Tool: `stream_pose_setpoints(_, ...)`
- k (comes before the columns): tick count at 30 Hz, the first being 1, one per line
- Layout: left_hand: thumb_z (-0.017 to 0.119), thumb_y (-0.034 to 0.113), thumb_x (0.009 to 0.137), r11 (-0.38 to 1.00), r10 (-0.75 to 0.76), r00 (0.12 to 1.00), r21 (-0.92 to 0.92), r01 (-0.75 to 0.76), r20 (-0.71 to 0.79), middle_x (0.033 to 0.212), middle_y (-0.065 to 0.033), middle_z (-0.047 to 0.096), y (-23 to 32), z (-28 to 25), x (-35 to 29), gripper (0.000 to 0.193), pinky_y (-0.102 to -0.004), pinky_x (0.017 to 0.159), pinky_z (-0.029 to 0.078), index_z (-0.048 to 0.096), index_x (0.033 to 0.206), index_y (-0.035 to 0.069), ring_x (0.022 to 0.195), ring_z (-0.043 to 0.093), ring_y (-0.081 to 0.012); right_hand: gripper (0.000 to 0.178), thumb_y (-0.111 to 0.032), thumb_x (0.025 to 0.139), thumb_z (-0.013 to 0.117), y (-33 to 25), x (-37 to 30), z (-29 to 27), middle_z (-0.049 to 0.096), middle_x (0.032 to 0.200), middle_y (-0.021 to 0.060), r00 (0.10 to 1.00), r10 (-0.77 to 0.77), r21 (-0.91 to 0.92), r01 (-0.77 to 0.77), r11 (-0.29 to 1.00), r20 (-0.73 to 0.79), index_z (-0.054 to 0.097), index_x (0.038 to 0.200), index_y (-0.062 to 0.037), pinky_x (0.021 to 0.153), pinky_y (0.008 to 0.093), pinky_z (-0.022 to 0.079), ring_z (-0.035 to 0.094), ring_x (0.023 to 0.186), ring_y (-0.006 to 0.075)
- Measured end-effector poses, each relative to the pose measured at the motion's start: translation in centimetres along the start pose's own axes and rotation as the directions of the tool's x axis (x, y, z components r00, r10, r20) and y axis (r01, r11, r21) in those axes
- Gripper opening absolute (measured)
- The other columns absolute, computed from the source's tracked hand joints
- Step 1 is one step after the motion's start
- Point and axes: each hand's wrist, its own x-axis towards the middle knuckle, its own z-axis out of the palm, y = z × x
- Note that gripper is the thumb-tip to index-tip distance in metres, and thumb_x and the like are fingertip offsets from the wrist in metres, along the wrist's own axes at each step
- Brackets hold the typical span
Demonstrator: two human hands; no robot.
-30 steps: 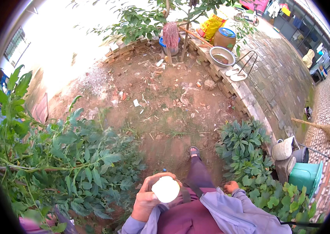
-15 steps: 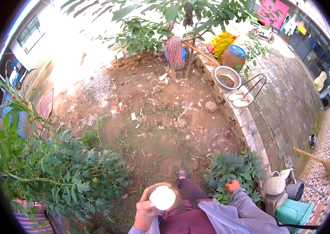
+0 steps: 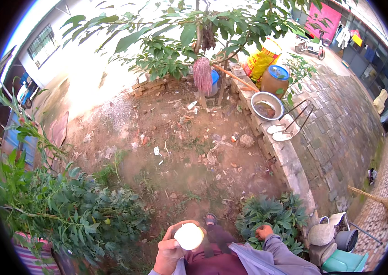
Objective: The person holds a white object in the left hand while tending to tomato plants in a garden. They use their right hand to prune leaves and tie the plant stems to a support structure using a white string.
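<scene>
A round, whitish, overexposed thing (image 3: pixel 189 236) is held up in front of my body, and its kind is hard to make out. My left hand (image 3: pixel 170 250) wraps round its side, with the thumb at the near edge and the fingers behind. On the other side, my right hand (image 3: pixel 263 232) hangs with curled fingers over a leafy green plant (image 3: pixel 272 213). Nothing shows in that hand, and I cannot tell whether it touches the leaves. Below, one sandalled foot (image 3: pixel 211 219) stands on the bare soil.
Dense green plants (image 3: pixel 79 215) grow on the left. A low brick wall (image 3: pixel 295 167) runs along the right, bearing a metal basin (image 3: pixel 267 106) and white shoes (image 3: pixel 282 132). A tree (image 3: pixel 198 36) with a hanging red mop (image 3: pixel 202 75) stands ahead. At lower right are a basket (image 3: pixel 321 233) and green bin (image 3: pixel 345 261).
The view has tilted up slightly, so the yard sits lower in the picture. My right hand has shifted a little left and down in it. My left hand still holds the round whitish thing.
</scene>
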Motion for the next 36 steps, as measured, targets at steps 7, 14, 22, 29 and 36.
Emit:
stream_pose_setpoints(7, 0.070, 0.029, 0.055, 0.997, -0.045, 0.999, 0.057, 0.044, 0.014, 0.108, -0.0316, 0.060, -0.1, 0.4, 0.9, 0.083, -0.0360, 0.075, 0.054, 0.048, 0.121, -0.016, 0.086, 0.065, -0.0321, 0.029, -0.004, 0.077, 0.063, -0.8, -2.5, -0.7, 0.066, 0.080, 0.0214, 0.998, 0.003, 0.131, 0.005, 0.991, -0.059, 0.060, 0.100, 0.0123, 0.056, 0.0382, 0.055, 0.066, 0.065, 0.0287)
stream_pose_setpoints(14, 0.070, 0.030, 0.055, 0.998, 0.022, 0.999, 0.060, -0.025, 0.049, 0.110, -0.0307, 0.059, 0.9, -0.4, 1.9, 0.082, -0.0368, 0.087, 0.051, 0.049, 0.120, -0.015, 0.099, 0.063, -0.0352, 0.030, -0.005, 0.079, 0.061, -2.0, -3.6, -0.3, 0.066, 0.078, 0.0201, 0.996, 0.026, 0.153, -0.013, 0.988, -0.083, 0.059, 0.104, 0.0119, 0.057, 0.0374, 0.056, 0.067, 0.068, 0.0286)
stream_pose_setpoints(22, 0.075, 0.028, 0.054, 0.998, 0.060, 0.998, -0.021, -0.060, -0.013, 0.106, -0.0356, 0.058, 2.5, -3.0, 3.7, 0.084, -0.0330, 0.065, 0.056, 0.047, 0.117, -0.019, 0.082, 0.067, -0.0334, 0.025, -0.005, 0.078, 0.062, -8.8, -6.2, -0.7, 0.066, 0.078, 0.0177, 0.997, -0.079, -0.166, 0.080, 0.983, 0.012, 0.061, 0.099, 0.0081, 0.052, 0.0352, 0.054, 0.066, 0.063, 0.0254)
stream_pose_setpoints(29, 0.073, 0.028, 0.057, 0.994, 0.091, 0.991, -0.074, -0.084, 0.093, 0.113, -0.0291, 0.060, 7.8, -8.4, 7.6, 0.084, -0.0346, 0.088, 0.051, 0.046, 0.124, -0.016, 0.100, 0.064, -0.0310, 0.026, -0.004, 0.077, 0.062, -15.7, -0.9, 0.3, 0.066, 0.077, 0.0182, 0.997, -0.055, -0.130, 0.046, 0.990, -0.061, 0.061, 0.100, 0.0095, 0.050, 0.0341, 0.053, 0.067, 0.062, 0.0250)
stream_pose_setpoints(36, 0.076, 0.029, 0.054, 0.971, 0.153, 0.984, -0.173, -0.166, -0.086, 0.109, -0.0304, 0.060, 18.0, -17.9, 13.5, 0.083, -0.0375, 0.088, 0.051, 0.049, 0.118, -0.016, 0.101, 0.063, -0.0352, 0.019, -0.010, 0.074, 0.064, -32.1, 8.8, 6.6, 0.066, 0.069, 0.0149, 0.994, -0.099, -0.320, 0.082, 0.944, -0.038, 0.066, 0.084, 0.0060, 0.051, 0.0324, 0.051, 0.064, 0.056, 0.0219)
